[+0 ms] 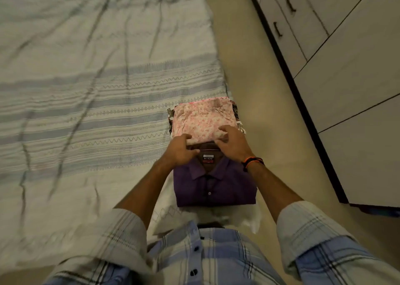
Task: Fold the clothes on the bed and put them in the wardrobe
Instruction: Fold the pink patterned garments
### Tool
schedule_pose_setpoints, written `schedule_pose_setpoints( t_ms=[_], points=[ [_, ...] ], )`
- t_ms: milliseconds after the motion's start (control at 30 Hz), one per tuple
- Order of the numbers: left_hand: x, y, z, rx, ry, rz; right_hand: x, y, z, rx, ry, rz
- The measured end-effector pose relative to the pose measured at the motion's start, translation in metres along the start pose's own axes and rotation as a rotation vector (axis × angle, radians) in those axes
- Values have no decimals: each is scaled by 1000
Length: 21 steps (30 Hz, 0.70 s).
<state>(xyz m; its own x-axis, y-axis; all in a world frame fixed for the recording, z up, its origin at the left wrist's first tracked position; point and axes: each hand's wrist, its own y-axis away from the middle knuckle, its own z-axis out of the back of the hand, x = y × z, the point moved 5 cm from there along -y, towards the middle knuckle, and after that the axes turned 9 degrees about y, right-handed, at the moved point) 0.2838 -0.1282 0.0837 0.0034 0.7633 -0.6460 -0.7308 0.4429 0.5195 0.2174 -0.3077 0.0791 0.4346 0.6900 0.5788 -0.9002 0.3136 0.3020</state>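
Observation:
A folded purple shirt (214,187) lies at the bed's right edge, collar and label facing away from me. Just beyond it sits a folded pink floral garment (203,118) on top of another folded patterned piece (240,128), of which only the edges show. My left hand (180,149) grips the near left edge of the pink garment, thumb side curled at it. My right hand (233,143), with an orange and black wristband, curls its fingers over the near right edge of the same garment.
The bed (86,90) is covered with a wrinkled pale sheet with blue-grey stripes. A strip of beige floor (259,79) runs along its right side. The white wardrobe (346,79) with dark handles stands at the right, doors closed.

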Motion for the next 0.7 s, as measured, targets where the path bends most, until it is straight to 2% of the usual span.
schedule_pose_setpoints(
  t_ms=[267, 400, 567, 700],
  points=[
    [-7, 77, -26, -30, 124, -66, -12, 103, 21, -168, -77, -28],
    [-21, 102, -54, -17, 134, -96, -34, 147, 33, -189, -109, -86],
    [-64, 124, -101, 37, 92, -165, -74, 182, 65, -226, -144, -72],
    [-105, 118, -136, 11, 62, -183, -116, 191, 97, -247, -165, -60]
  ],
)
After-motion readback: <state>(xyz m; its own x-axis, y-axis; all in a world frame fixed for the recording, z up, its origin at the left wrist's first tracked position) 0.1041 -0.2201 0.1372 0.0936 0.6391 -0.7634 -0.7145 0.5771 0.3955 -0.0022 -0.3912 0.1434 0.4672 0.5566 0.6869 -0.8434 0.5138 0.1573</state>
